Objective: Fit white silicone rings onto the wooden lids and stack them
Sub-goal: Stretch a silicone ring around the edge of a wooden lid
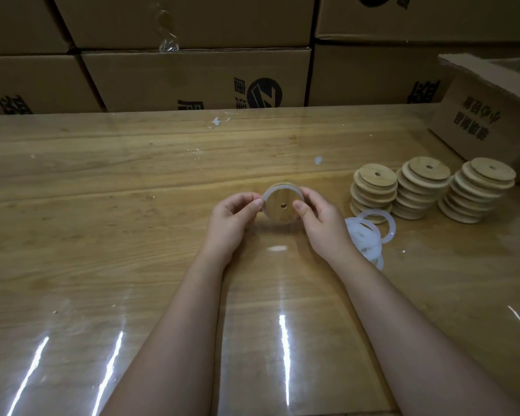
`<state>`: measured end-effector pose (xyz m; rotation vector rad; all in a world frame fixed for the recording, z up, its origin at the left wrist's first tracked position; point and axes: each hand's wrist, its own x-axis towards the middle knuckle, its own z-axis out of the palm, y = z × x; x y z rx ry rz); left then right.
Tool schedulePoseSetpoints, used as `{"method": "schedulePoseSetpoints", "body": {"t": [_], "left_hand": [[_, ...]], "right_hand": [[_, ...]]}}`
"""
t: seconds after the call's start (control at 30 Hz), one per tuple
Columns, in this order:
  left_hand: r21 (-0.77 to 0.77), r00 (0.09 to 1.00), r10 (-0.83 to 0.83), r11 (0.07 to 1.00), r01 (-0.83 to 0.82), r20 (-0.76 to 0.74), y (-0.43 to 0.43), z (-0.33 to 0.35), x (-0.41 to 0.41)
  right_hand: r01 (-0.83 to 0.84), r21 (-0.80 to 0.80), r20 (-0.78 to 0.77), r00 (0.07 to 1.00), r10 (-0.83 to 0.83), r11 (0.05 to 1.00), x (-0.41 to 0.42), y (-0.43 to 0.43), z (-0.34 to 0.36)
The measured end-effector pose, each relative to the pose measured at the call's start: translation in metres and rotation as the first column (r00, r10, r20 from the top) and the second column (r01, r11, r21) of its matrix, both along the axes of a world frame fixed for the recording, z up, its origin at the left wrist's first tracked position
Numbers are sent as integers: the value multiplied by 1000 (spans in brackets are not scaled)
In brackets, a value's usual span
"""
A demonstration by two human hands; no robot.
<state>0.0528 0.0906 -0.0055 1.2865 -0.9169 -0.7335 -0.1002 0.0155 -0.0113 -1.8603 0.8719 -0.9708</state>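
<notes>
Thumb and fingers of the left hand (231, 214) pinch the left rim of a round pale wooden lid with a centre hole (282, 207). The right hand (321, 220) pinches its right rim, holding it above mid-table with its face towards the person. A white silicone ring (268, 194) hugs the lid's upper-left edge; whether it is seated all round is hard to tell. Three stacks of wooden lids (421, 187) stand to the right, nearer the right hand, so stacking probably falls to it.

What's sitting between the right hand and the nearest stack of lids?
In the head view, a loose pile of white rings lies between the right hand and the nearest stack; one ring reaches the stack's base.
</notes>
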Motion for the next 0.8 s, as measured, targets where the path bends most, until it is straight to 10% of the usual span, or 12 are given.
{"method": "schedulePoseSetpoints", "body": {"t": [0.8], "left_hand": [[-29, 1000, -3, 1000, 3, 16, -1, 3, -6]], "right_hand": [[-20, 125, 111, 994, 6, 992, -1, 3, 5]]}}
